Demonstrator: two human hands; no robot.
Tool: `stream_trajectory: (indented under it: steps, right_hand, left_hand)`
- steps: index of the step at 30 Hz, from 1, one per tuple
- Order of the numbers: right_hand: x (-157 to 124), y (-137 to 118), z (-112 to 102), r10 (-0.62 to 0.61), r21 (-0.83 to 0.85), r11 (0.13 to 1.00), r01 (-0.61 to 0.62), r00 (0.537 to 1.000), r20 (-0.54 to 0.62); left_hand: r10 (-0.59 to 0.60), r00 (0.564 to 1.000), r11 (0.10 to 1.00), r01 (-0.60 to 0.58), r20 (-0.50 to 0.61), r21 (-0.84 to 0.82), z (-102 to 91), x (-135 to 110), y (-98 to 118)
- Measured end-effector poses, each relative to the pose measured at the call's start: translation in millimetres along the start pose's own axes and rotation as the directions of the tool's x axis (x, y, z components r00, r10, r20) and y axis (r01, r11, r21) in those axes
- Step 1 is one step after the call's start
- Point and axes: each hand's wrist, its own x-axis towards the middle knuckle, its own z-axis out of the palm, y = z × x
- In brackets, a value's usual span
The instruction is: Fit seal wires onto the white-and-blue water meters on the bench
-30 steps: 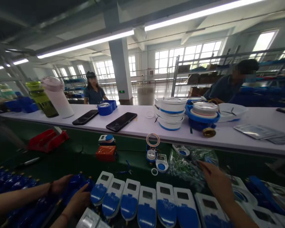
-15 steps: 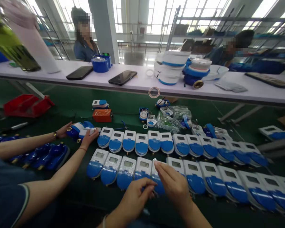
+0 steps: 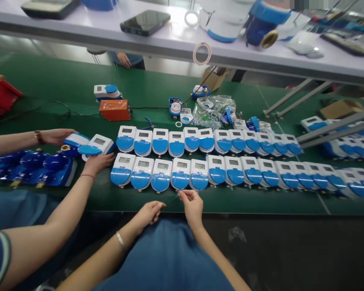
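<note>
My left hand (image 3: 150,214) is closed in a pinch in front of the near row, close to the table's front edge. My right hand (image 3: 192,205) pinches just below a white water meter with a blue lid (image 3: 180,173). A faint thin strand seems to run between my fingertips, too fine to name. What either hand holds is hard to make out. Two rows of such meters lie in front of me, their small displays facing up; one in the far row is a blue-lidded meter (image 3: 160,141).
At left, a co-worker's hands (image 3: 98,162) hold a white-and-blue meter cover (image 3: 98,144) by a blue meter body. Blue meter bodies (image 3: 30,163) lie beside them. Behind the rows are an orange box (image 3: 115,110), pliers (image 3: 148,123) and plastic bags (image 3: 214,111). A raised shelf (image 3: 170,44) spans the back.
My view has tilted down. My hands have come back from over the near row to its front side, the right one lower and pinching. The co-worker's cover has turned display-up.
</note>
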Motion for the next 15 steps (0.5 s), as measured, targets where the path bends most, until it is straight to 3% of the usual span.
stream_trajectory:
  steps: [5,15]
  right_hand:
    - [-4,15,26,-0.141,-0.086,0.985,0.149,0.986,0.095]
    - [-9,31,43,-0.334,-0.296,0.86,0.415,0.898,0.285]
  left_hand:
    - [-0.078,0.982,0.973,0.036,-0.175,-0.23,-12.0,30,-15]
    - [-0.006,0.965,0.936,-0.087,-0.263,-0.342,-15.7,47,-12]
